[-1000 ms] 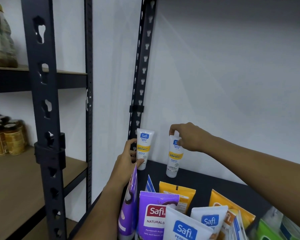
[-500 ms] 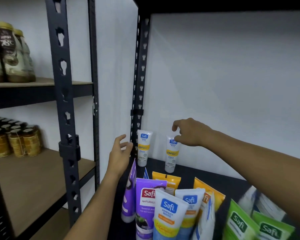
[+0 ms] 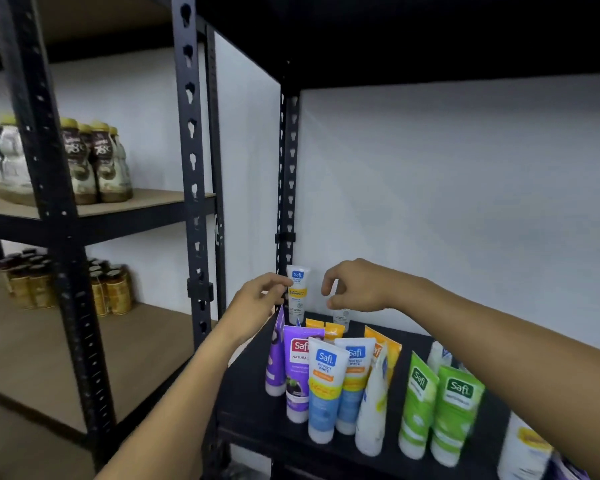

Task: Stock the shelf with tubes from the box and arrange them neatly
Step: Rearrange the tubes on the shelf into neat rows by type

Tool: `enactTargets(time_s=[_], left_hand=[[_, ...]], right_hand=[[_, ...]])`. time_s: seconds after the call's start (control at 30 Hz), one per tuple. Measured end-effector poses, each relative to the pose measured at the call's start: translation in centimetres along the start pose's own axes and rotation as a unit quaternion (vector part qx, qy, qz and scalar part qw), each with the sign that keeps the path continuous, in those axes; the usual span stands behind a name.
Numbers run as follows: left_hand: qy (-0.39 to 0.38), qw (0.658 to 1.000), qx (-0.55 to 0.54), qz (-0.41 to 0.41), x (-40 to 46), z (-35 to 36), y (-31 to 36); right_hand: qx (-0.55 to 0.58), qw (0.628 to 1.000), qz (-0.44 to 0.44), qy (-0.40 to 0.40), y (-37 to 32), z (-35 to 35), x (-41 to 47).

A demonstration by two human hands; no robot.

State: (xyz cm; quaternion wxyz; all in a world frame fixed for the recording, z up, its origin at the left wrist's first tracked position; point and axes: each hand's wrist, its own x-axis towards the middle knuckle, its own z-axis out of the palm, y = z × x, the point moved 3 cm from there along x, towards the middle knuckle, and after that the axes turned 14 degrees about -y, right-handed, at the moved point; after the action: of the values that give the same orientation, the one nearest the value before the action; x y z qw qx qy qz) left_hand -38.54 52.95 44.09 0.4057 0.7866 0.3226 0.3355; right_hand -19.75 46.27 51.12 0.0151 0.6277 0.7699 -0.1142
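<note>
Two small white yellow-banded plastic tubes (image 3: 298, 294) upright at black shelf (image 3: 246, 403) back, likely squaring row. Left hand (image 3: 257, 301) fingertips touching left tube; right hand (image 3: 355, 289) loosely curled, released.

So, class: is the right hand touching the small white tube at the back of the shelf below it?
Cannot tell. In the head view the right hand covers the top of that white tube, hiding any contact or gap.

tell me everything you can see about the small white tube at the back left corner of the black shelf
The small white tube stands upright on its cap at the back left corner of the black shelf, close to the rear upright post. It looks like soft plastic, white with a blue Safi logo near the top and a yellow band across the middle. The left hand has its fingertips at the tube's left edge; whether they touch is unclear.
</note>
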Motion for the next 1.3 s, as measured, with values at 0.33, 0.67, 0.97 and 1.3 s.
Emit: enactTargets(time_s=[0.33, 0.67, 0.97, 1.3], left_hand=[[-0.091, 0.976, 0.196, 0.001, -2.7, -0.6, 0.3], [-0.014, 0.939, 0.343, -0.013, -2.4, -0.5, 0.3], [-0.013, 0.938, 0.345, -0.036, -2.5, -0.3, 0.1], [-0.046, 0.934, 0.352, -0.042, -2.0, -0.1, 0.2]], right_hand=[[0.016, 0.998, -0.003, -0.067, -1.8, 2.1, -0.6], [-0.043, 0.998, 0.037, 0.014, -0.4, 3.0, 0.7], [-0.011, 1.000, 0.014, 0.003, 0.1, 2.7, 0.2], [0.002, 0.999, 0.040, 0.034, 0.5, 3.7, 1.2]])
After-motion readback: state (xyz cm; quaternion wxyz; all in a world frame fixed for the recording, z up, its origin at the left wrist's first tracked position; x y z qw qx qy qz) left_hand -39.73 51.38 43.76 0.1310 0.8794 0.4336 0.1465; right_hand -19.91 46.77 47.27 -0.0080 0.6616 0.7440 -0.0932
